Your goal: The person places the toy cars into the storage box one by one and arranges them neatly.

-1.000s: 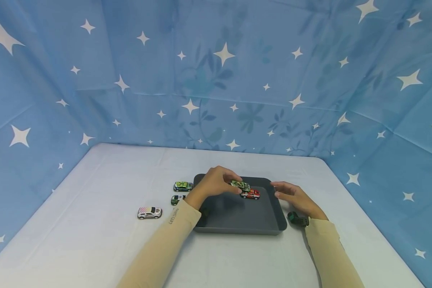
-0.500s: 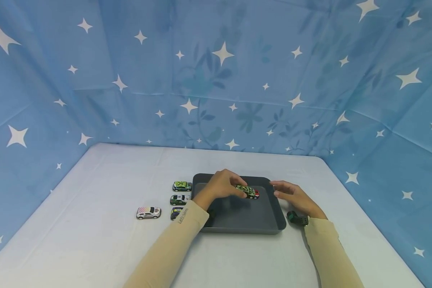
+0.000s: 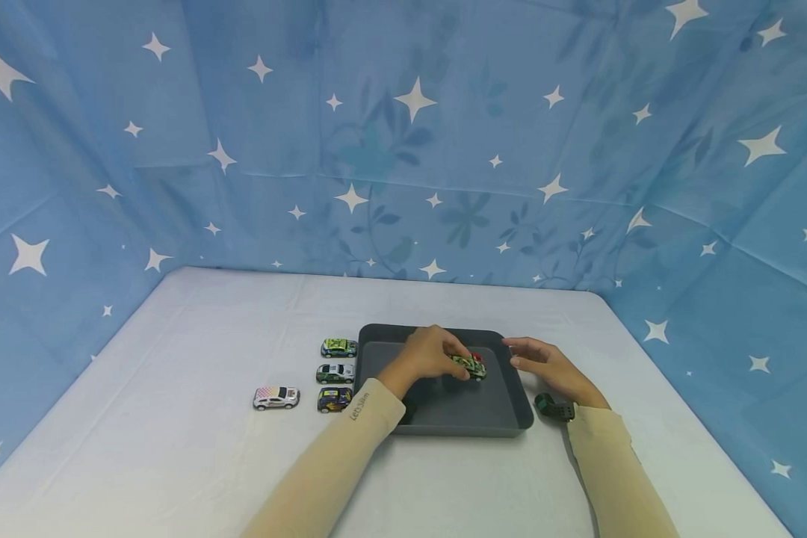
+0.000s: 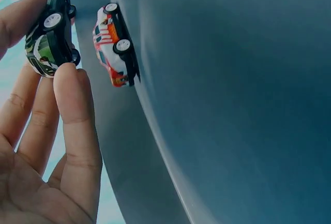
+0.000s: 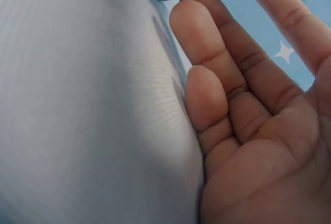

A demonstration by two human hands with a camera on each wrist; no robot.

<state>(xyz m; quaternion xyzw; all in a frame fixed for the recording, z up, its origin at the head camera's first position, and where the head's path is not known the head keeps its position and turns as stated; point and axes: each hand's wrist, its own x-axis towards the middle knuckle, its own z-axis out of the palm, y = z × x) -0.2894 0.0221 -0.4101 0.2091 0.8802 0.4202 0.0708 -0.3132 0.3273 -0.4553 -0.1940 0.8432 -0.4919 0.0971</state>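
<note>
My left hand [image 3: 430,351] pinches a green camouflage toy car [image 3: 471,366] between thumb and fingers, over the dark grey tray [image 3: 444,431]. In the left wrist view the toy car's wheels and underside show, tilted toward that camera. A red and white toy car [image 4: 111,48] stands in the tray beside it, apart from the fingers. From the head view it is mostly hidden, with only a red bit showing behind the green car. At the tray's right rim, my right hand [image 3: 554,370] rests with relaxed fingers, its fingertips by the tray's edge.
Left of the tray stand a yellow-green toy car [image 3: 339,347], a white and green one [image 3: 335,373] and a dark blue one [image 3: 335,399]. Farther left is a white toy car with pink checks [image 3: 276,397]. A blue starred curtain [image 3: 376,149] hangs behind the white table [image 3: 195,448].
My left hand has moved right and nearer the front with the green toy car, now in front of the red one. The dark blue toy car has emerged from behind the sleeve. My right hand stays put.
</note>
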